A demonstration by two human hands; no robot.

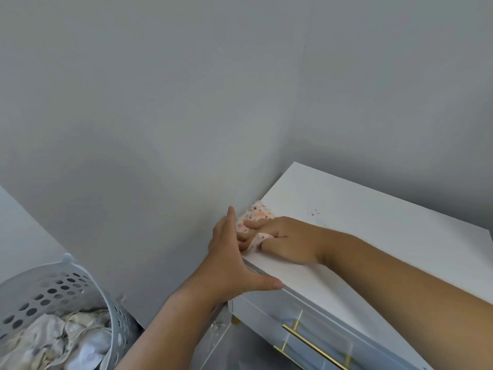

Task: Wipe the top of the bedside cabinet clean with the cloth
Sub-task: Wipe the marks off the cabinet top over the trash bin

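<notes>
The white bedside cabinet [373,236] stands against the grey wall, its top filling the right of the view. A small patterned cloth [255,215], pale with pink and dark spots, lies at the top's left edge. My right hand [282,240] presses on the cloth, with part of it pinched between the fingers. My left hand [234,263] is cupped flat against the cabinet's left edge just below the cloth, thumb along the front corner, holding nothing. A few dark specks [314,212] sit on the top to the right of the cloth.
A grey perforated laundry basket [61,284] with crumpled fabric stands at the lower left. The cabinet's drawer front has a gold bar handle [314,347]. The wall meets the cabinet's back and left side.
</notes>
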